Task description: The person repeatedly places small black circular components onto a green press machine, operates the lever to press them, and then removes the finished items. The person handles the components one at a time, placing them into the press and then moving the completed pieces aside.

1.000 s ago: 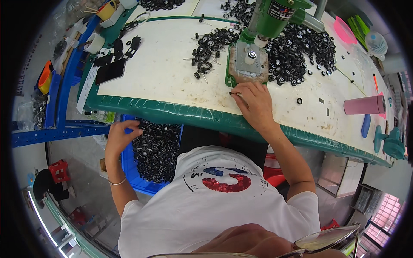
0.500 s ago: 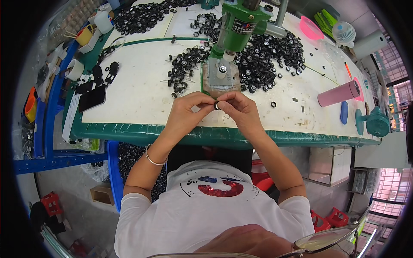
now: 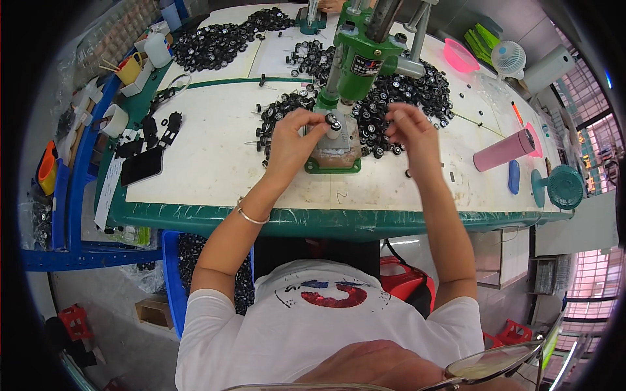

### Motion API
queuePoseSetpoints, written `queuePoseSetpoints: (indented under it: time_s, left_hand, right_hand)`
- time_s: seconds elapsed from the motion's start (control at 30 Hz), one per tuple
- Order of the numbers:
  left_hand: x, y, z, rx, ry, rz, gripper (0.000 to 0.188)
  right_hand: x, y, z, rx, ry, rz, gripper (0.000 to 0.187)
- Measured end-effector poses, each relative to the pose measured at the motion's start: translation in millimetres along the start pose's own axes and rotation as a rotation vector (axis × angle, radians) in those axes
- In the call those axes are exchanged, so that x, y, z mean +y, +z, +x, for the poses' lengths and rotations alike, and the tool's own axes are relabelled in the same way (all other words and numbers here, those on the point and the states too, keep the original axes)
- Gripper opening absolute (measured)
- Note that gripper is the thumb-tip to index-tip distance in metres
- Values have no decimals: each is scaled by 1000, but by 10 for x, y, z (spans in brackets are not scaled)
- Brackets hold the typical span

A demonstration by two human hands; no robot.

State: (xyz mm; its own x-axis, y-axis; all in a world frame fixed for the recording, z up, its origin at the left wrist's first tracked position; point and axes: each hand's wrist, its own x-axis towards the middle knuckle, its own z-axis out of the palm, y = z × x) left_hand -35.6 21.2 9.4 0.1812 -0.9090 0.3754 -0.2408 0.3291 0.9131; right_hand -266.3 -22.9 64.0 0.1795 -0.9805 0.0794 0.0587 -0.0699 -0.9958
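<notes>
My left hand (image 3: 292,142) is closed in a pinch on a small black toy wheel (image 3: 330,119) with a silvery hub. It holds the wheel right beside the white post (image 3: 333,133) on the base plate (image 3: 352,151) of a green hand press (image 3: 364,49); a second hub seems to sit on that post. My right hand (image 3: 417,140) is raised at the near right edge of a heap of black wheels (image 3: 417,88), its fingers loosely bent and partly apart, with nothing visible in them. Left of the press lie wheels on thin metal axles (image 3: 283,111).
Another wheel heap (image 3: 208,49) covers the far left, near a second press (image 3: 310,23) and another person's hand (image 3: 331,6). A phone (image 3: 141,167) and black plastic parts (image 3: 171,127) lie left. A pink bottle (image 3: 502,151), blue case (image 3: 514,177) and green fan (image 3: 564,187) stand right.
My hands were together at the table's front over a small wheel. They have parted: the left has carried a wheel forward to the post, the right has moved forward and right toward the heap.
</notes>
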Motion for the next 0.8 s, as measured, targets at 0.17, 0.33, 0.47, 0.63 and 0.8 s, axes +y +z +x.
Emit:
queuePoseSetpoints:
  time_s: [0.17, 0.33, 0.47, 0.63, 0.8]
  left_hand:
    - [2, 184, 201, 18, 63, 33, 14]
    - [-121, 290, 229, 22, -7, -181, 10]
    - [-126, 198, 218, -20, -107, -310, 12]
    - [-36, 234, 280, -110, -113, -329, 7]
    - [-52, 237, 254, -98, -98, -330, 8]
  right_hand:
    - [-435, -272, 544, 37, -136, 126, 25]
    - [-983, -60, 1110, -21, -265, 172, 30]
    - [-1606, 385, 1573, -87, -229, 362, 23]
    - [-1715, 215, 2071, -368, -298, 502, 19]
    - [-1750, -182, 2319, -399, -253, 433, 21]
